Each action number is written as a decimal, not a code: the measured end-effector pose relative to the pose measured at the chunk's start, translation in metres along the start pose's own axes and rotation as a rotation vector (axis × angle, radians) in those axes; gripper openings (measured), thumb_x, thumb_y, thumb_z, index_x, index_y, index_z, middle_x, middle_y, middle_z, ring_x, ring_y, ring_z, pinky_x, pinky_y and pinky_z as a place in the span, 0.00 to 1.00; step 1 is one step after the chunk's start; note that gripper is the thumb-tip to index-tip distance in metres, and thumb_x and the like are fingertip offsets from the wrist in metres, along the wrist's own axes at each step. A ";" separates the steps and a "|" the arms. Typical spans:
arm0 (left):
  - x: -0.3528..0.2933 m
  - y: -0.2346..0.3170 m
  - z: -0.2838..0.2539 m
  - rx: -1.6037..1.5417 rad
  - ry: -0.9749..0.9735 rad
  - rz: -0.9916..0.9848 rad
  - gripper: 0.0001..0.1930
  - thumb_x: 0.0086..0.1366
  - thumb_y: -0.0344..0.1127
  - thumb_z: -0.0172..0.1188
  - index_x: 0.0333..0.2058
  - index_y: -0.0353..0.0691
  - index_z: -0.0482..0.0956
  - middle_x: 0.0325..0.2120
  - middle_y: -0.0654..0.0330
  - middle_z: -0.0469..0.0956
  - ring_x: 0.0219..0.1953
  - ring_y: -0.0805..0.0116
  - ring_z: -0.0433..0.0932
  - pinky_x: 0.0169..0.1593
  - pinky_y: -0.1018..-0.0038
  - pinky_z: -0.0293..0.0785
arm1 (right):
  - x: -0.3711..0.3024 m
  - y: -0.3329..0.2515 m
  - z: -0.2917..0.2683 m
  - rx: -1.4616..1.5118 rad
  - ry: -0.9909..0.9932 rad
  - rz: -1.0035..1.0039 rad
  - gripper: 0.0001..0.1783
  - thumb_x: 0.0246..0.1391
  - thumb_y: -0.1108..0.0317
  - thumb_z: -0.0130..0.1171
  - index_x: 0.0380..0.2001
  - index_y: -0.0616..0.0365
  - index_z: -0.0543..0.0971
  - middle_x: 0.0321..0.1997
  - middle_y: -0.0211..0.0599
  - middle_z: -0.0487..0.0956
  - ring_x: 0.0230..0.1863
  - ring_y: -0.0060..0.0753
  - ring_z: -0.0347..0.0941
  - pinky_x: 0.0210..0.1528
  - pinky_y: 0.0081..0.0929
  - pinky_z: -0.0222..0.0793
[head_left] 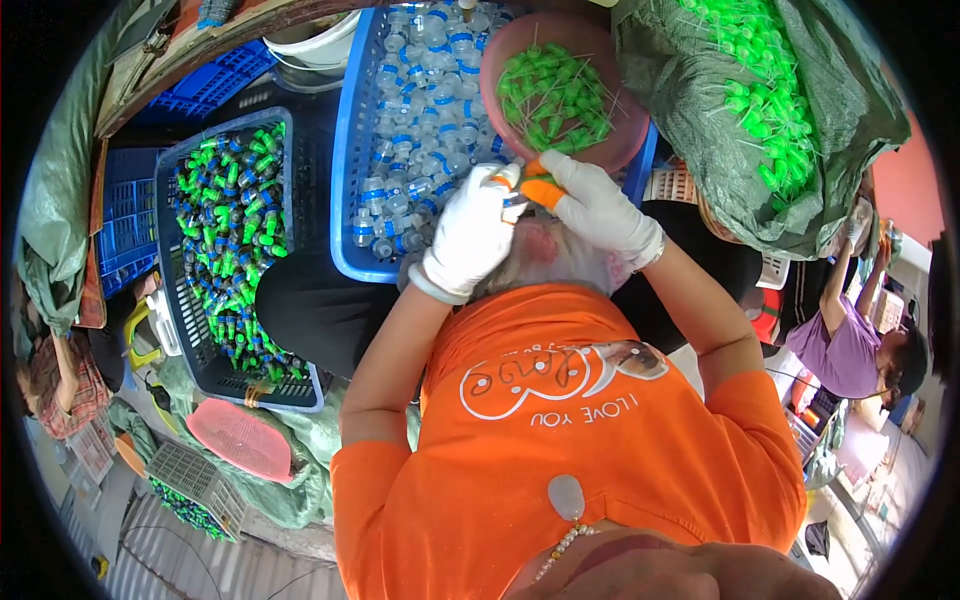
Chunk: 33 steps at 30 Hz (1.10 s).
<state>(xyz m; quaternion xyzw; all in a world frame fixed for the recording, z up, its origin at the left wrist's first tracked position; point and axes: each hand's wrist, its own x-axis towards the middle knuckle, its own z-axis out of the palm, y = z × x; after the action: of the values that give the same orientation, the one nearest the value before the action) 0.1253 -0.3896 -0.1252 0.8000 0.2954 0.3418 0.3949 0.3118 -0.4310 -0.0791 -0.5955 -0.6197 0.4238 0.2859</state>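
My left hand point(470, 232), in a white glove, is closed, its fingertips pinched over something small. Beside it my right hand point(598, 205), gloved in white with orange on the fingertips, is closed too. The two meet in front of my lap, above the near edge of a blue basket point(345, 150). What they pinch is mostly hidden by the fingers. Small clear bottles point(430, 120) with blue bands fill the basket. A pink bowl point(492, 75) rests over its right part, just beyond my hands, holding bright green caps point(555, 95) with thin pale tubes.
To the left, a dark basket point(165, 215) holds bottles with green caps point(230, 220). At the far right is a green sack point(660, 110) with more green tubed caps point(770, 110). A pink basket point(240, 440) lies lower left. One person point(845, 340) works at the right, another point(65, 385) at the left.
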 end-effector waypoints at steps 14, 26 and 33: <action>0.009 -0.076 -0.046 0.642 0.087 -0.191 0.18 0.53 0.31 0.65 0.44 0.41 0.78 0.40 0.54 0.78 0.43 0.52 0.75 0.50 0.61 0.69 | 0.067 0.082 -0.042 -0.993 0.209 0.076 0.17 0.52 0.64 0.56 0.44 0.57 0.79 0.44 0.45 0.76 0.47 0.52 0.70 0.47 0.45 0.68; 0.016 -0.128 0.002 0.663 -0.166 -0.401 0.21 0.47 0.22 0.58 0.44 0.38 0.77 0.38 0.47 0.75 0.40 0.48 0.75 0.48 0.62 0.71 | 0.057 0.040 -0.026 -0.585 0.538 -0.137 0.12 0.48 0.71 0.59 0.39 0.58 0.75 0.38 0.44 0.76 0.45 0.52 0.71 0.45 0.42 0.68; 0.035 -0.059 -0.031 -0.230 0.233 -0.312 0.18 0.53 0.21 0.60 0.45 0.35 0.74 0.39 0.54 0.75 0.43 0.62 0.74 0.48 0.70 0.71 | 0.062 -0.003 -0.009 -0.586 0.421 -0.347 0.11 0.49 0.71 0.61 0.38 0.58 0.75 0.35 0.43 0.76 0.38 0.50 0.73 0.41 0.38 0.70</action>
<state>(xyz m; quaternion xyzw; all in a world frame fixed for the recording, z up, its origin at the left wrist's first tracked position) 0.1098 -0.3201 -0.1489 0.6495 0.4183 0.3980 0.4947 0.3100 -0.3684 -0.0815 -0.6120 -0.7337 0.0433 0.2920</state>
